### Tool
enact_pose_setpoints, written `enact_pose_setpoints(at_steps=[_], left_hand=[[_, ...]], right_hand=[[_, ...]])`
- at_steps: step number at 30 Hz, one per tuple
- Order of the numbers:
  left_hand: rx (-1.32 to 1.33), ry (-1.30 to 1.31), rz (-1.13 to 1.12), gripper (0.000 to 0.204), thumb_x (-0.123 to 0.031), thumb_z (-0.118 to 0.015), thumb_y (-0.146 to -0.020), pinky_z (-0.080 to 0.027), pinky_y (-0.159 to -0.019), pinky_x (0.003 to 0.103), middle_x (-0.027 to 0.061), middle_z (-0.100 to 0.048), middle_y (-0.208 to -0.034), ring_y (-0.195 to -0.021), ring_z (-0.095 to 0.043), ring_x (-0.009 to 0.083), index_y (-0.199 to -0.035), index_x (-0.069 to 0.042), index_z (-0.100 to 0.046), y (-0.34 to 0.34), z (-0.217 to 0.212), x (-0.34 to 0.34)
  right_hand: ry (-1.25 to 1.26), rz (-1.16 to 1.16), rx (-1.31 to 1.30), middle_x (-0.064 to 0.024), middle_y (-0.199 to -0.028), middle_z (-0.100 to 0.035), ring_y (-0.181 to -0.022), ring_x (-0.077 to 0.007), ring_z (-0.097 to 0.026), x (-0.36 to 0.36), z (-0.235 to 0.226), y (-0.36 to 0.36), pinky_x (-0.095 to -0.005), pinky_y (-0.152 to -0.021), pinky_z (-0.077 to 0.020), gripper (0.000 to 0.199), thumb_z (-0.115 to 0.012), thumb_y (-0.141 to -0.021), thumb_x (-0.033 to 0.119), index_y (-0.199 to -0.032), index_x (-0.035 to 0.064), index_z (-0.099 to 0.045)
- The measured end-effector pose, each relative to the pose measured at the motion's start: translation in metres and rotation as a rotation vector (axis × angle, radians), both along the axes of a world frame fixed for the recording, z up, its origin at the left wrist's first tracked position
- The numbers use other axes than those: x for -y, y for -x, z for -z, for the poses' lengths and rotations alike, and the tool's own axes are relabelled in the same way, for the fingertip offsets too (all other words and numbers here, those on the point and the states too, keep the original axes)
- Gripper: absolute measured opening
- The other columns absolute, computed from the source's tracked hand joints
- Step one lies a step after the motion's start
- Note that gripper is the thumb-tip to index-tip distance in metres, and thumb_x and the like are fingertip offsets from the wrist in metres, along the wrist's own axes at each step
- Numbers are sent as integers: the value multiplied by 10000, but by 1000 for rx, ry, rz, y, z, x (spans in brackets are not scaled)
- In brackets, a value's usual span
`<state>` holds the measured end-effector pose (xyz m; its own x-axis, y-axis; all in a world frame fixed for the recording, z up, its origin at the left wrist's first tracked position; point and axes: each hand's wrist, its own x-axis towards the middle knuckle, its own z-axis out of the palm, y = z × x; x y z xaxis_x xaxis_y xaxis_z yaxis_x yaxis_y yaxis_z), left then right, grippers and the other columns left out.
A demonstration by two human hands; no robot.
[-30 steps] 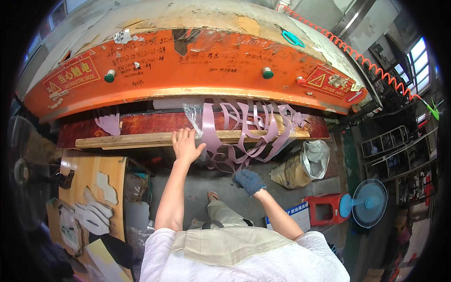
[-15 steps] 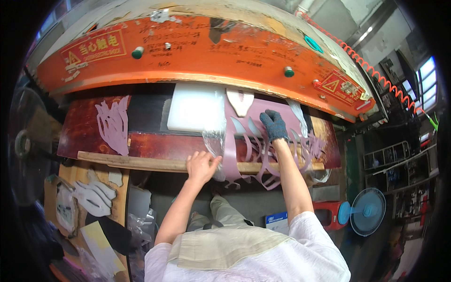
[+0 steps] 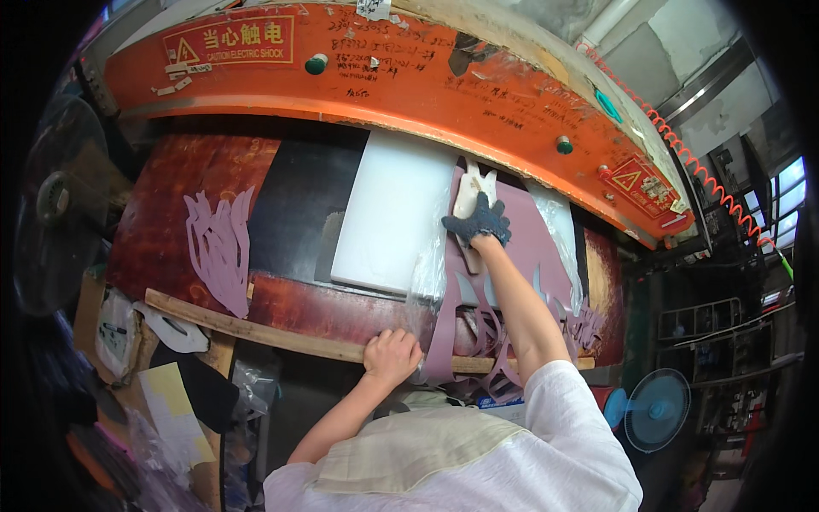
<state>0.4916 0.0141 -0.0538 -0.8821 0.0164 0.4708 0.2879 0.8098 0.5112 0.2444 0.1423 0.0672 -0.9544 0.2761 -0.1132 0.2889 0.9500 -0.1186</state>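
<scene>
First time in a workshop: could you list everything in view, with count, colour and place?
Machine front: one, orange, top.
Buttons: two green, one red, machine front.
Slab: one, white, centre.
Cut sheet: one, purple, right of slab.
Flat piece: one, cream, on the sheet.
Scraps: one pile, purple, left.
Wooden strip: one, brown, below slab.
Films: two, clear, sheet's sides.
Fans: two, blue lower right, dark far left.
Hose: one, red, upper right.
Right hand: one, dark-gloved, on flat piece.
Left hand: one, bare, at the strip.

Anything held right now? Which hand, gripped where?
Right gloved hand: over the middle of the cream forked piece; actual grip can't be told. Left bare hand: at the wooden strip, beside clear film; any hold unclear.
</scene>
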Motion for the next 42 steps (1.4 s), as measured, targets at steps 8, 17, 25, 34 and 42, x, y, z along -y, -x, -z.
enact_pose_setpoints(at_steps=[8,17,25,34,42], left_hand=[[-116,-326,171,89,-110,-631,-601,-482,-530,330,-8,-627,-779,-659,-607,197,-604,-120,-543,-19,10,16],[183,-687,-51,81,8,-610,-703,-447,-699,280,112,-600,-1029,-821,-557,181,-782,7,-594,-38,-32,127],[75,-216,124,660,-213,-788,-650,-376,-1021,449,153,-443,-1392,-1296,-412,323,-1264,-113,-567,40,-103,28],[122,191,401,506,-328,-718,-793,-423,-943,390,107,-590,-1291,-1187,-537,270,-1255,-157,-604,128,-56,16],[69,-905,-54,369,-312,-521,-998,-387,-506,231,14,-598,-640,-546,-526,62,-812,-15,-639,183,-81,82]], right_hand=[[715,-211,-82,-202,-1242,-589,-1058,-269,-604,-81,7,-35,-344,-921,-488,874,-798,-681,259,-1400,-39,-401],[1941,18,187,-43,-914,-649,-807,-153,-623,-135,-17,-49,-279,-710,-517,497,-717,-769,315,-1178,55,-605],[2206,62,287,-74,-951,-660,-864,-172,-637,-146,9,-37,-289,-749,-527,548,-722,-767,281,-1233,29,-581],[624,-271,-211,-205,-1311,-541,-1154,-319,-555,-174,-14,-42,-386,-982,-457,808,-784,-667,346,-1357,31,-505],[-42,-265,-117,-190,-1506,-317,-1295,-403,-399,-153,-9,-63,-467,-1063,-379,908,-781,-549,489,-1372,213,-514]])
